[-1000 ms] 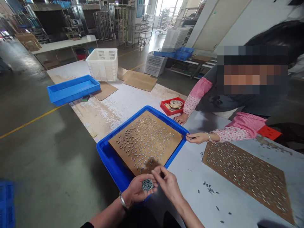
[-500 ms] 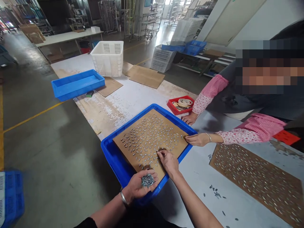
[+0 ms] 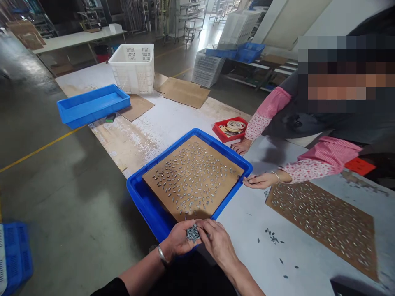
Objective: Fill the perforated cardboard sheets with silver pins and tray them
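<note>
Cupped a small heap of grey, leaf-shaped pieces (image 3: 193, 232) in the left hand (image 3: 182, 240), upturned and hollowed like a dish. Held the right hand (image 3: 217, 242) against the heap, with thumb and fingertips drawn together at its edge; could not tell from this angle whether pinching a piece or merely touching. Called, by the look of it, for a level left palm with fingers a little raised, so as not to spill the heap sideways. Seemed best done with a light pinch at the heap's top or edge, rather than raking through and dragging out neighbours. Probably paid, too, to work close over the near end of the deep-blue tray (image 3: 131, 186), so as to catch any dropped piece.

Just beyond the hands, showed many more such pieces on the brown sheet (image 3: 148, 176) inside that tray, mostly lying singly, more crowded toward the left. Likely asked for raised wrists and knuckles there, to avoid nudging anything loose.

Farther out, saw a co-worker's hand (image 3: 261, 181) at the tray's right corner, and the co-worker's other hand (image 3: 241, 146) resting near a red box (image 3: 220, 132). To the right, found a second sheet (image 3: 368, 222) thickly dotted with pieces on the white table (image 3: 237, 230), with stray pieces (image 3: 272, 236) just beside it. Beyond, noticed a light-blue tray (image 3: 95, 116) near a white basket (image 3: 132, 78).
</note>
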`<state>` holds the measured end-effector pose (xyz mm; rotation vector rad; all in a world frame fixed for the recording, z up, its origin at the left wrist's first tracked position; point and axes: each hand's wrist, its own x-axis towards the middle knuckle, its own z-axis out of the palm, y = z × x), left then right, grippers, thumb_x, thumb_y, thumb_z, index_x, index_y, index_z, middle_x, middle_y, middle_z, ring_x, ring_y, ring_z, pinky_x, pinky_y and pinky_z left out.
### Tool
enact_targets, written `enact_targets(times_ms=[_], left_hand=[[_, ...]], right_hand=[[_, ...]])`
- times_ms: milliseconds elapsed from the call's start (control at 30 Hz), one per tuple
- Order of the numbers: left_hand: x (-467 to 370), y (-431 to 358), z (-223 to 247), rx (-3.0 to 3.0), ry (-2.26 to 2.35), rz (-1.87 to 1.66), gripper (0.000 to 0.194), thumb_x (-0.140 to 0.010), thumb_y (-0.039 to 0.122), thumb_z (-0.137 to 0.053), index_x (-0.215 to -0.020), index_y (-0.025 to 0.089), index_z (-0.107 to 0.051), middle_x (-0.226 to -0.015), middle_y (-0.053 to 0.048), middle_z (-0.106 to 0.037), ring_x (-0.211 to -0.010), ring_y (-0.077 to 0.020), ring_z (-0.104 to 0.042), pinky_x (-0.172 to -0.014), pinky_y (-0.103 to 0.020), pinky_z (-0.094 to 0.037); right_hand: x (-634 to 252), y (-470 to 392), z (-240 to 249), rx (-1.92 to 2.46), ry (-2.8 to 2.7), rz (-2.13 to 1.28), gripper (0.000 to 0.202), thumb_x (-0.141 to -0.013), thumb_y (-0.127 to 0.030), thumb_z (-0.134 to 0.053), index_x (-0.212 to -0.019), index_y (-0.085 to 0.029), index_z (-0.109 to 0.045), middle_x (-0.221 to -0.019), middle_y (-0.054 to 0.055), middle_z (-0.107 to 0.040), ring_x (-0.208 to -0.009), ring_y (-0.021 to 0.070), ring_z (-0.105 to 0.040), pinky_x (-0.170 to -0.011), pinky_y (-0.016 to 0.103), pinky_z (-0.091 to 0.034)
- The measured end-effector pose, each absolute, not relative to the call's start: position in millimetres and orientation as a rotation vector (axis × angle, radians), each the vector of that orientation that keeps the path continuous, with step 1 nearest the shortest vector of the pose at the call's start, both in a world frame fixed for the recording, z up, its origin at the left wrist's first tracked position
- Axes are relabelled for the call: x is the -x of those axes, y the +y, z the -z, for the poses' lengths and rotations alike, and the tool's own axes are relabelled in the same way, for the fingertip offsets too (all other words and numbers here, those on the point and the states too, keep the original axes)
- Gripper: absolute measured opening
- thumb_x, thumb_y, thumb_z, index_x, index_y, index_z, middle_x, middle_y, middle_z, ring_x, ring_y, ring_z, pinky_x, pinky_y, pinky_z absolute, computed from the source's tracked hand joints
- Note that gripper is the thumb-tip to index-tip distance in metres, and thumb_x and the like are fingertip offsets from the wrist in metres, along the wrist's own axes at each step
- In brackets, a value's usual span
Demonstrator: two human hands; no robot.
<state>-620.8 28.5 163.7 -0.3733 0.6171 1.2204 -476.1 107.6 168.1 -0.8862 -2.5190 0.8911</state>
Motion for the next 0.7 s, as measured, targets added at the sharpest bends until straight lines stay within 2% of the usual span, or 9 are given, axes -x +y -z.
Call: enact_targets(times_ms=[67,167,400,567,700], left_hand=[[622,27,-166,0.367,0.664,-1.195,0.013,-0.092,0.016,-0.062,-0.090,0.008,-0.073,-0.082,-0.008,-0.074,-0.076,-0.0161,-0.070,-0.079,-0.027,-0.051],[626,25,-167,0.418,0.765,-1.151,0.012,-0.089,0.017,-0.067,-0.091,0.007,-0.072,-0.084,-0.010,-0.075,-0.077,-0.0178,-0.071,-0.078,-0.029,-0.054],[636,19,-167,0.415,0.705,-1.186,0.011,-0.090,0.017,-0.067,-0.093,0.008,-0.071,-0.085,-0.010,-0.077,-0.079,-0.0180,-0.072,-0.079,-0.027,-0.055],[636,15,-162,0.407,0.601,-1.225,0.013,-0.092,0.021,-0.066,-0.096,0.009,-0.071,-0.089,-0.010,-0.075,-0.087,-0.0188,-0.071,-0.088,-0.030,-0.053],[628,14,-153,0.395,0.497,-1.252,0.013,-0.092,0.022,-0.065,-0.097,0.011,-0.069,-0.089,-0.006,-0.072,-0.085,-0.0158,-0.069,-0.090,-0.029,-0.050]], right_hand=[[472,115,-162,1.027,-2.386,-0.998,0.032,-0.103,-0.044,-0.048,-0.096,-0.024,-0.071,-0.092,0.005,-0.072,-0.082,0.0203,-0.067,-0.073,0.032,-0.052],[473,131,-144,1.227,-2.288,-0.870,0.042,-0.101,-0.054,-0.045,-0.088,-0.023,-0.071,-0.088,0.006,-0.072,-0.077,0.0215,-0.067,-0.068,0.032,-0.052],[486,135,-108,1.283,-2.399,-0.605,0.038,-0.101,-0.043,-0.041,-0.087,-0.021,-0.068,-0.089,0.008,-0.071,-0.080,0.0217,-0.068,-0.069,0.032,-0.052],[481,117,-137,1.180,-2.380,-0.629,0.035,-0.103,-0.043,-0.044,-0.100,-0.021,-0.071,-0.096,0.008,-0.072,-0.085,0.0213,-0.069,-0.074,0.033,-0.055],[479,92,-170,0.911,-2.563,-0.682,0.029,-0.105,-0.032,-0.045,-0.113,-0.023,-0.071,-0.104,0.007,-0.072,-0.091,0.0212,-0.068,-0.081,0.035,-0.054]])
